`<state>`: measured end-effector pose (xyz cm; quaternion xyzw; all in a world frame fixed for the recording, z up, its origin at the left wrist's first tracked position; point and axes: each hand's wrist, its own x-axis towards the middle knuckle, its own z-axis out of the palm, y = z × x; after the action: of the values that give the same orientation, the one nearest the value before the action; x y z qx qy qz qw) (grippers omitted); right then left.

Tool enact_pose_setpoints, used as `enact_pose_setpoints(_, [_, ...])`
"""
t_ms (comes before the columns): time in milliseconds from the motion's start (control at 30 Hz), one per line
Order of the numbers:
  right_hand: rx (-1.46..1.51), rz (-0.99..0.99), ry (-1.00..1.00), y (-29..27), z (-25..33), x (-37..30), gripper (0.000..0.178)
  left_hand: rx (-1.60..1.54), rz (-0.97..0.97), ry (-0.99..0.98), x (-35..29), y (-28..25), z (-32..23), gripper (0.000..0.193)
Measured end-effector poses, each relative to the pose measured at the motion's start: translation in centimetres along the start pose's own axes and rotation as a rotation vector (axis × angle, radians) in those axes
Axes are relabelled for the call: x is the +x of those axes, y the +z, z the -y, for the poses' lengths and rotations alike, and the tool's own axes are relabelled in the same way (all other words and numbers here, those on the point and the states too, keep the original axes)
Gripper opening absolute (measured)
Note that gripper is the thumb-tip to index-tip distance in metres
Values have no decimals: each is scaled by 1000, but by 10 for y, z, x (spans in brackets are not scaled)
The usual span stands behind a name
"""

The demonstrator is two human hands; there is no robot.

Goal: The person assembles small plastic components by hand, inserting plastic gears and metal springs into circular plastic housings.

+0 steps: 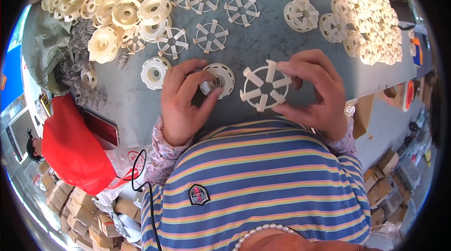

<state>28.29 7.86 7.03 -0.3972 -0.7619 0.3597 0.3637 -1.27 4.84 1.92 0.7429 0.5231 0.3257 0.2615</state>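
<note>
My left hand (181, 98) is closed around a white round plastic housing (227, 81) with slots along its rim, near the table's front edge. A small metal coil spring (216, 82) stands in the housing's centre, with my left fingertips at it. To its right, my right hand (322, 89) pinches a white spoked plastic ring (281, 83) by its right side, thumb below and fingers above. The ring is tilted up, its tabs showing, apart from the housing. Another slotted housing (155, 73) lies just left of my left hand.
Cream housings (126, 13) are heaped at the back left, beside loose coil springs (77, 65). Several spoked rings (211, 36) lie mid-table. Housings with spoked rings fitted (369, 28) are massed at the right. A phone (104, 128) and red cloth (75, 145) are at the left edge.
</note>
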Motion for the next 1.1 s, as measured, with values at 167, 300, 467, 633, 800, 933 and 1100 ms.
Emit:
enact_pose_setpoints(167, [39, -6, -103, -3, 11, 5, 56, 84, 99, -64, 1, -7, -6, 34])
enact_pose_setpoints(300, [86, -8, -111, 1, 11, 6, 58, -3, 55, -35, 0, -11, -1, 36])
enact_pose_setpoints(467, [-138, 31, 173, 8, -33, -15, 58, -52, 43, 42, 1, -12, -5, 38])
enact_pose_setpoints(633, [-179, 59, 211, 11, -46, -27, 60, 2, 61, 59, 2, -5, -3, 38])
enact_pose_setpoints(800, [-172, 82, 249, 10, -30, -11, 66, -13, 23, 92, 1, -1, 0, 39])
enact_pose_setpoints(933, [-156, 148, 223, 11, -30, 2, 68, -100, -15, -17, -2, 0, -3, 43])
enact_pose_setpoints(1100, [-201, 363, 285, 2, -33, 13, 65, -183, 48, -138, -13, 0, 4, 49])
